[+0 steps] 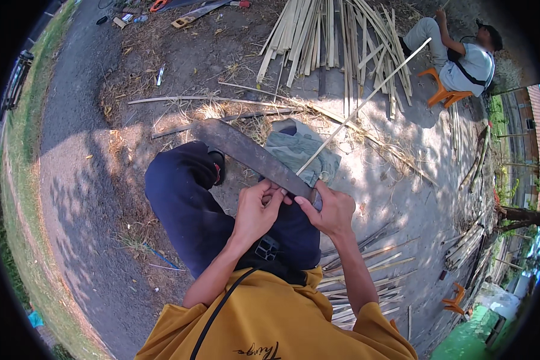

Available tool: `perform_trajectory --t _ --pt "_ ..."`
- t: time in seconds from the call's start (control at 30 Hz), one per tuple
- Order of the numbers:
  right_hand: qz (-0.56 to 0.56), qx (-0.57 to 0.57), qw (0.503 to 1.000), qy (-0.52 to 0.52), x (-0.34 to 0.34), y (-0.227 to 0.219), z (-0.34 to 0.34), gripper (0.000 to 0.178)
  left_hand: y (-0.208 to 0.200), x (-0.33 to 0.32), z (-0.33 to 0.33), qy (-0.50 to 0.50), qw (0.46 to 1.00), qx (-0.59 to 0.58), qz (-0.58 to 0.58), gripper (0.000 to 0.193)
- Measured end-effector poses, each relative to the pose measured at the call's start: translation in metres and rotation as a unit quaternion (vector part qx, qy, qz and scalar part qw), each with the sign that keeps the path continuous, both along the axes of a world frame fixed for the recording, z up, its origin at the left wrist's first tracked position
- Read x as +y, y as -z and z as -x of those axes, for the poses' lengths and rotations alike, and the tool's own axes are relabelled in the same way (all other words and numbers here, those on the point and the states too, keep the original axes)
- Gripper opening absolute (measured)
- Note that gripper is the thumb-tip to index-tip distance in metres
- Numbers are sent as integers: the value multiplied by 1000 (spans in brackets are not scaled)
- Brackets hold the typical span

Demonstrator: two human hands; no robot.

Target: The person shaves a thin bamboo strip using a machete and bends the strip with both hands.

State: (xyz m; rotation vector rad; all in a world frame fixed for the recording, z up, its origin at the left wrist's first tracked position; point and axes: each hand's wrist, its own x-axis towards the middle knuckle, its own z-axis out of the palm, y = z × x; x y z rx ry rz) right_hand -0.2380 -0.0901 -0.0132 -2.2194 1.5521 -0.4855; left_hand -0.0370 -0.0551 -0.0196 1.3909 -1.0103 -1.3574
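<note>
A broad, dark machete blade (pixel 246 150) lies slantwise above my lap, its rounded tip toward the upper left. My right hand (pixel 335 211) is closed at the machete's near end; the handle is hidden by the fingers. My left hand (pixel 259 209) is pinched just below the blade's edge. A long, thin bamboo strip (pixel 366 102) runs from the upper right down to the blade and passes behind it, toward my left fingertips. Its near end is covered. A greyish-green cloth (pixel 300 147) lies just beyond the blade, by my knee.
Many split bamboo strips (pixel 318 36) are spread ahead, and more strips (pixel 372 270) lie at my right. A handsaw (pixel 201 13) rests on the ground at the far left. Another person (pixel 468 63) sits on an orange stool (pixel 447 96) at the far right.
</note>
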Motion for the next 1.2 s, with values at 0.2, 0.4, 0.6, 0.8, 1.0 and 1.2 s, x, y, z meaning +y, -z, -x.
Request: perform_trajectory --t 0.2,0.4,0.6,0.8,1.0,1.2 --pt "7 -2 1000 -13 -1 3 0 56 -1 1 0 -13 1000 -17 13 11" --pt "25 31 999 -33 4 -5 -2 58 -1 17 -7 -4 998 -19 -66 12" --pt "11 11 1000 6 1 3 -2 56 -2 12 0 -13 999 -37 -5 11" --pt "12 -8 1000 -14 5 -4 -7 54 -11 21 -8 2 998 -58 -40 11" --pt "-2 16 1000 21 4 6 -2 56 -5 42 -19 4 997 -68 -46 12" --pt "-17 -19 1000 2 8 0 -6 57 -6 24 -4 -9 997 -67 -26 10"
